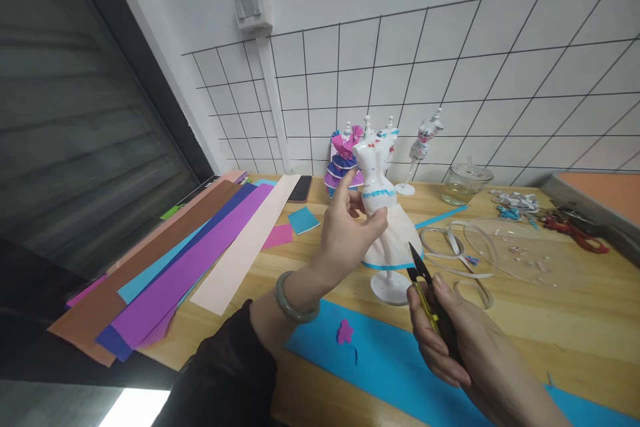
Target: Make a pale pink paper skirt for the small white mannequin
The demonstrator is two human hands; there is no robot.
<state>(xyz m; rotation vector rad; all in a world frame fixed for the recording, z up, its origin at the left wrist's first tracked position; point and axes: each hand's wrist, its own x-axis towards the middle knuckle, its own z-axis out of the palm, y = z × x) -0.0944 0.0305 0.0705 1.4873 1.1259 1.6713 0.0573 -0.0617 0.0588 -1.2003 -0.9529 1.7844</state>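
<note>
A miniature white dress form [369, 163] stands upright on a round white base. It wears a cream skirt [393, 240] with blue trim at waist and hem. My left hand [347, 230] is at its waist from the left, thumb across the front of the skirt and fingers curled at the side. In my right hand [450, 340] are thread snips [425, 280] with black blades and a yellow handle, their tips close to the hem's right side. Under the hands lies a blue paper strip [380, 340] with a magenta flower-shaped cutout [345, 331] on it.
Long coloured paper strips [185, 267] fan out at left, near a phone [301, 189]. Behind stand a ruffled purple dress form [343, 163] and a small bare-legged stand form [425, 137]. Right are ribbon loops [443, 242], a glass jar [465, 183] and red-handled scissors [575, 230].
</note>
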